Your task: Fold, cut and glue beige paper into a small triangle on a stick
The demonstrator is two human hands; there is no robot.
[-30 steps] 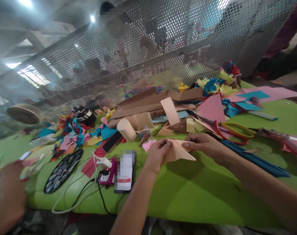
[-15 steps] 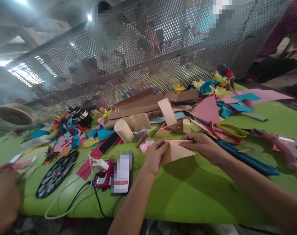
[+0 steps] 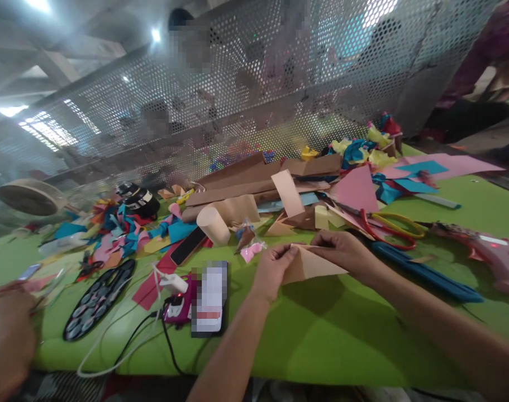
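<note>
My left fingers [image 3: 288,257] and right fingers [image 3: 326,239] pinch a pale peach, pointed paper sheet [image 3: 310,267] above the green bench [image 3: 321,346].

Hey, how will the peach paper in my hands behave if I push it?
Looking like a thin sheet, the peach paper is probably light and likely to bend easily. Its unsupported lower edge runs nearly straight, though, so it may have a little stiffness.
</note>
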